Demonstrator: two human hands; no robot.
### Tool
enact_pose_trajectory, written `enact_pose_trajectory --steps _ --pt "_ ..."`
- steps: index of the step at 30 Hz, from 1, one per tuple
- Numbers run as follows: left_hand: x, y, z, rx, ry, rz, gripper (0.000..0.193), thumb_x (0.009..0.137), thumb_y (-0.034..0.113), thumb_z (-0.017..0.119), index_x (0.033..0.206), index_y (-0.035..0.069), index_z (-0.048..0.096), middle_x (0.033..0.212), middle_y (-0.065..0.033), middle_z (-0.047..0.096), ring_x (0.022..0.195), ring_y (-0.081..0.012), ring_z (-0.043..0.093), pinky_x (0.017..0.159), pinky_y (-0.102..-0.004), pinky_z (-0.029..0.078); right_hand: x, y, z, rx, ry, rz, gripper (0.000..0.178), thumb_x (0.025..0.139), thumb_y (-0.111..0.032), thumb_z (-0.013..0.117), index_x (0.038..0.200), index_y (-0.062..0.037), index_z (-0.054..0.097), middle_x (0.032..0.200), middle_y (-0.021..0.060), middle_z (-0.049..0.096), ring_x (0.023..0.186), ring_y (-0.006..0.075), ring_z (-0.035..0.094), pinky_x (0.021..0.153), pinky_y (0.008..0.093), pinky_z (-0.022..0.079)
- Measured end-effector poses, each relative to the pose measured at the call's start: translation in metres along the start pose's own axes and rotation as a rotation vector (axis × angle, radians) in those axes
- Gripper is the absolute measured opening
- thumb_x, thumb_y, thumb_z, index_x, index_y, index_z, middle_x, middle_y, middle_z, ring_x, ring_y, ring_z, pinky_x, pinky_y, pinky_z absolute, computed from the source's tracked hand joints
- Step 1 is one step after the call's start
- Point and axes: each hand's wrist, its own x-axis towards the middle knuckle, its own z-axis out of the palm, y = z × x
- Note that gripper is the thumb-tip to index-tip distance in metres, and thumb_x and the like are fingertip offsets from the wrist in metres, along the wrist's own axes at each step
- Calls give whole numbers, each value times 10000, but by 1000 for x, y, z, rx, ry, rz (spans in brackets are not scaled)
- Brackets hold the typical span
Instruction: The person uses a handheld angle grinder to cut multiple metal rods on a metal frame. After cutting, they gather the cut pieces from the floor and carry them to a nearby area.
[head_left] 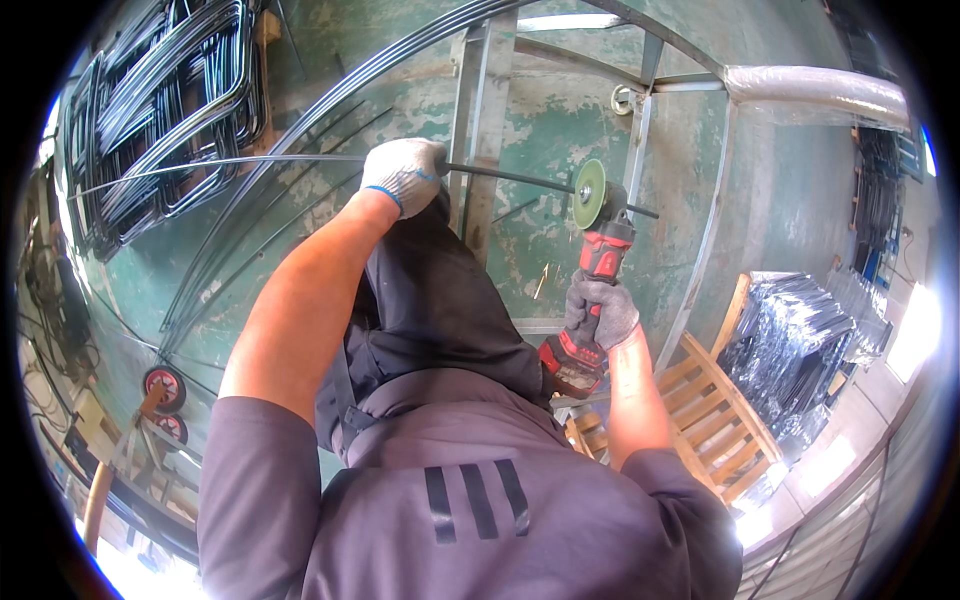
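Observation:
My left hand (404, 172), in a white knit glove with a blue cuff edge, is closed round a long thin metal rod (505, 177). The rod runs out to the left past the hand and to the right behind the grinder's disc. A red and black cordless angle grinder (606, 258) is gripped by my right hand (603, 310), which wears a grey glove. Its pale green disc (590, 194) stands upright across the rod near the rod's right end. Whether disc and rod touch, or the disc spins, I cannot tell.
Bent metal frames (165, 110) lie piled at the far left. Several long rods (375, 55) arc over a metal frame stand (487, 120). A plastic-wrapped tube (815, 88) tops its right side. Wooden pallets (715, 410) and wrapped goods (790, 330) stand right; a wheeled cart (160, 390) stands lower left.

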Motion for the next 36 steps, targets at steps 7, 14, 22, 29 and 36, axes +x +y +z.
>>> enact_pose_trajectory --steps 7,14,22,29,36 --pt "-4 11 -5 51 -61 6 247 940 198 660 1117 154 826 1119 -153 816 1124 -416 769 949 -519 614 10 3 -3 -14 37 10 97 928 -124 710 984 -73 649 757 45 606 609 187 627 578 371 541" --pt "-2 16 -7 65 -45 30 249 935 184 655 1120 155 819 1125 -144 810 1138 -412 762 955 -523 609 14 13 -8 35 103 6 75 938 -100 698 982 -48 665 754 45 621 595 188 631 547 370 542" --pt "4 11 -3 -23 4 -55 264 1006 235 640 1166 155 835 1159 -161 824 1167 -401 768 970 -511 608 4 6 2 -2 60 -16 92 926 -112 729 954 -54 663 744 53 644 562 188 623 502 356 494" --pt "9 -4 5 -123 70 -132 234 1061 265 656 1163 107 796 1128 -214 806 1137 -463 743 960 -533 592 10 17 -16 124 89 18 132 929 -149 731 970 -84 623 748 35 604 576 176 608 539 352 497" --pt "22 -8 5 -297 2 -232 256 1040 250 650 1193 131 817 1206 -216 812 1197 -454 742 1014 -502 586 -19 -26 8 -43 79 -112 129 909 -134 728 886 -48 634 712 61 620 572 187 618 550 354 518"
